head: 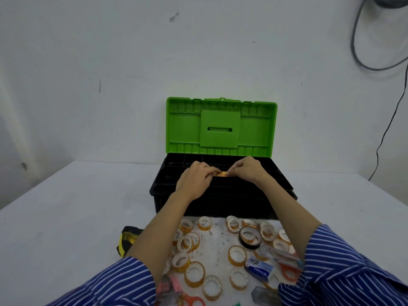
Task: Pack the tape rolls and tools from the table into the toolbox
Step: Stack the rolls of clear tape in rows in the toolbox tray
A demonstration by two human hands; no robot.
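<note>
White table (66, 217), toolbox (220, 202) open against wall.
Left hand (194, 182) and right hand (248, 171) together pinch amber tape rolls (223, 174) over toolbox tray, likely seating them; loose tape rolls (194, 273) wait before toolbox.

A scuffed white wall (132, 62) fills the upper frame. Grey and black cables (384, 120) hang at the upper right. Below spreads a pale table (66, 206).

Toolbox (220, 195) at tabletop (66, 206) far edge, green lid (220, 127) up. L hand (194, 182) & R hand (249, 171) both pinch an orange tape roll (223, 174) over the tray. More tape rolls (237, 255), scissors (289, 271) w/ other tools along near edge.
</note>
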